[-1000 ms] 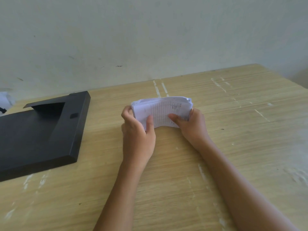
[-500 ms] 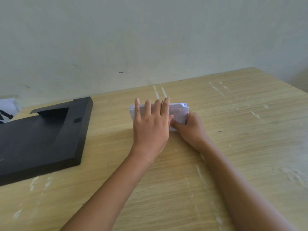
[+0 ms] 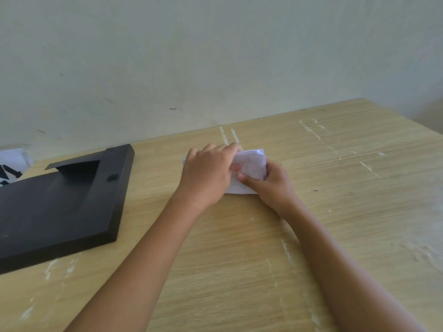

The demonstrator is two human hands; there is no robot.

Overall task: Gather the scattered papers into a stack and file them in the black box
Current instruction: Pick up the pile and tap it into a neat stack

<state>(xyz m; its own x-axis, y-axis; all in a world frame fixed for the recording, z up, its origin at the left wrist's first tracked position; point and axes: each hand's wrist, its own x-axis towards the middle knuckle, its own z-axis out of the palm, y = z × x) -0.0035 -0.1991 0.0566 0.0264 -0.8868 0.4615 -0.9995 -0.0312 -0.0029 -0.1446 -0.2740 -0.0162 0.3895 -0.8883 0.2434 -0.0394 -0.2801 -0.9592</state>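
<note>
**Both hands on the paper stack, mid-surface**

Your left hand (image 3: 206,174) lies over the paper stack (image 3: 250,167), fingers curled down over its far edge, covering most of the left part. Your right hand (image 3: 271,184) grips the stack's right end, thumb on top of the sheets, fingers wrapped behind. Hands are close together, nearly touching, both clamped on the same stack. The stack sits on the wooden surface (image 3: 335,212), its near edge down on the wood; the right end looks lifted & bent up a bit, w/ faint print on the top sheet. Motion blur, so sheet count can't be told.

The black box (image 3: 60,207) lies flat on the surface, well apart to the left of your left hand, its open side up w/ a raised flap at the far end. Beyond the box, at the far left edge, a white item w/ black marks (image 3: 12,168) shows only in part.
</note>
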